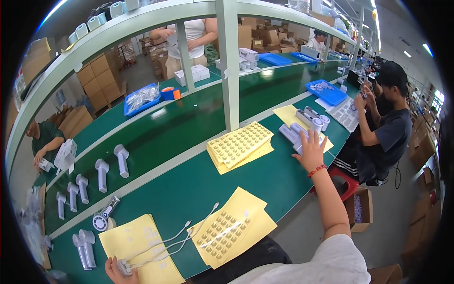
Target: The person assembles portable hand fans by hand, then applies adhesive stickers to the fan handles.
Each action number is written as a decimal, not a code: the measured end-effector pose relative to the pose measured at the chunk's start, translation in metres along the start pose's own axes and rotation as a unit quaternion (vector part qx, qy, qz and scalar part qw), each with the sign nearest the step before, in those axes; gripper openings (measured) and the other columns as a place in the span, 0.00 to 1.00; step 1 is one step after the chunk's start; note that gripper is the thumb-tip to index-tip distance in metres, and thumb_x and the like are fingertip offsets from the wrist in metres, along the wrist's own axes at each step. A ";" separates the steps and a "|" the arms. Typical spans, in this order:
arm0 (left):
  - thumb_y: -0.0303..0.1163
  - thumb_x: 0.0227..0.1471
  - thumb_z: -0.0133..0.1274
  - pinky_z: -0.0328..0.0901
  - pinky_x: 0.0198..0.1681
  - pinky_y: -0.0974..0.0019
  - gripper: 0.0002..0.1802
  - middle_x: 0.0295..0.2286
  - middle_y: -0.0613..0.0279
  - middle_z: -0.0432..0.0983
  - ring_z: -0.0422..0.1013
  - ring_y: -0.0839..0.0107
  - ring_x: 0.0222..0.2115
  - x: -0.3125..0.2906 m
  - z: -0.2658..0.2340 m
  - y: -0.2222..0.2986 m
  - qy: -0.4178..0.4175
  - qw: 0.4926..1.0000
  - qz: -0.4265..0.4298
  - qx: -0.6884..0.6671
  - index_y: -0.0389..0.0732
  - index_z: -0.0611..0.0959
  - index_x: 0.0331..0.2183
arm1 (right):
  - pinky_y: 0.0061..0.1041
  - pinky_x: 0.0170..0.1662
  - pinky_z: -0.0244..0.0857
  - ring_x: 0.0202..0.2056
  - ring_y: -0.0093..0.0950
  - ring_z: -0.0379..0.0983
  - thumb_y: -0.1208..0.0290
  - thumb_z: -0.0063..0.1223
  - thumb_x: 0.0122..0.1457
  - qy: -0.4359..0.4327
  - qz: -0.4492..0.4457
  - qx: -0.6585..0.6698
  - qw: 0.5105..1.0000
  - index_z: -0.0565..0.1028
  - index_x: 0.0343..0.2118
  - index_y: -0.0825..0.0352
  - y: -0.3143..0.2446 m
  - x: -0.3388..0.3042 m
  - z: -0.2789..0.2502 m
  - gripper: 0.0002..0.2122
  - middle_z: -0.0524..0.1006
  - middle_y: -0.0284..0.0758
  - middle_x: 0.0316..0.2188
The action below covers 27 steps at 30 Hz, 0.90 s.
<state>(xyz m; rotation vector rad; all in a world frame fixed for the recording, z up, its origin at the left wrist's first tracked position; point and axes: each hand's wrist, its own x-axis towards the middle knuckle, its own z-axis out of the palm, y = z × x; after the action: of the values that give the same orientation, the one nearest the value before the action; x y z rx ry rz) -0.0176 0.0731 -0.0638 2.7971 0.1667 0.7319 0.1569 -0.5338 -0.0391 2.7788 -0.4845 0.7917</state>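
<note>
My left hand is closed around a small white block, seemingly a charger, at the table's near left edge. Two white cables run from it across yellow sheets to the right. My right hand, with a red bead bracelet, stretches out to the right, fingers spread. It is over or touching pale lavender handheld fans on a yellow sheet; contact cannot be made out. Further fans lie just beyond. Near my left hand are two upturned fans and one fan with its grille showing.
Yellow sticker sheets lie before me, with a stack farther back. Several fans lie on the green conveyor beyond. A metal post rises mid-table. A co-worker sits at right near a blue tray.
</note>
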 end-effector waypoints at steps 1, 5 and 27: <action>0.30 0.32 0.61 0.53 0.51 0.55 0.37 0.47 0.44 0.57 0.55 0.48 0.48 -0.001 -0.003 0.002 0.001 1.000 0.001 -0.003 0.38 0.68 0.48 | 0.54 0.57 0.38 0.52 0.37 0.58 0.64 0.64 0.36 -0.023 0.025 0.024 0.999 0.62 0.50 0.60 0.005 0.001 0.003 0.34 0.66 0.38 0.47; 0.33 0.33 0.62 0.51 0.52 0.53 0.40 0.48 0.42 0.56 0.54 0.47 0.49 0.001 -0.024 0.018 -0.097 0.994 -0.051 0.018 0.39 0.65 0.51 | 0.52 0.58 0.38 0.45 0.31 0.65 0.70 0.61 0.35 0.007 -0.042 0.106 0.993 0.64 0.48 0.59 0.017 -0.003 0.004 0.32 0.68 0.34 0.42; 0.41 0.45 0.56 0.64 0.36 0.70 0.25 0.31 0.60 0.73 0.69 0.74 0.32 0.127 0.096 0.213 -0.591 0.703 0.078 -0.388 0.35 0.72 0.41 | 0.44 0.56 0.45 0.55 0.38 0.53 0.64 0.65 0.34 -0.150 -0.355 0.353 0.853 0.63 0.49 0.62 -0.066 -0.017 -0.099 0.35 0.63 0.41 0.48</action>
<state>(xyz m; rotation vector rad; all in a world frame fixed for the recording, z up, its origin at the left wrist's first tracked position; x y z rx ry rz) 0.1503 -0.1306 -0.0294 1.9077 -0.4998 -0.8763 0.1211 -0.4397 0.0271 3.3288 0.9678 0.3819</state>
